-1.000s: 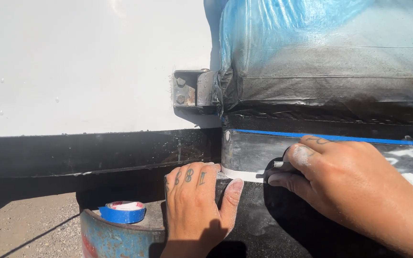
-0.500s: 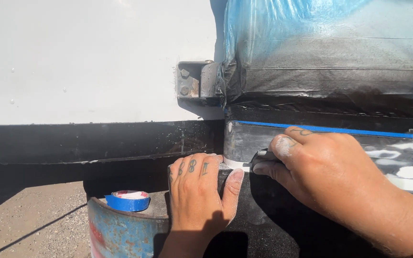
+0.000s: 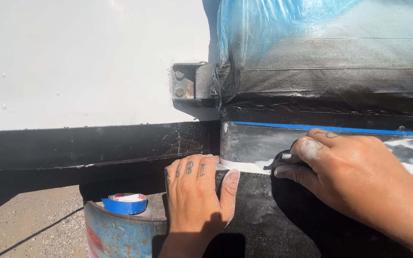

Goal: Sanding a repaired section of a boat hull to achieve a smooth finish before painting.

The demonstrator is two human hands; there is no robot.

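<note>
My left hand (image 3: pixel 199 196) lies flat, fingers together, pressing the top edge of a black sheet (image 3: pixel 259 215) against the vehicle's lower body. My right hand (image 3: pixel 350 181) grips a small dark tool (image 3: pixel 287 156) with a metal end. The tool's tip rests at a thin white strip (image 3: pixel 244 166) along the bottom of a black panel (image 3: pixel 254 143). A line of blue tape (image 3: pixel 273 126) runs along the top of that panel. The two hands are a short gap apart, with the right hand to the right of the left thumb.
A roll of blue tape (image 3: pixel 126 203) sits on a rusty blue drum (image 3: pixel 115 234) just left of my left hand. Above are a white body panel (image 3: pixel 82 62), a metal hinge (image 3: pixel 187 81) and blue plastic film (image 3: pixel 321 28). Gravel ground (image 3: pixel 20 220) shows at lower left.
My right hand with the tool has shifted a little along the white strip. The left hand stays pressed on the black sheet. The view has drifted slightly.
</note>
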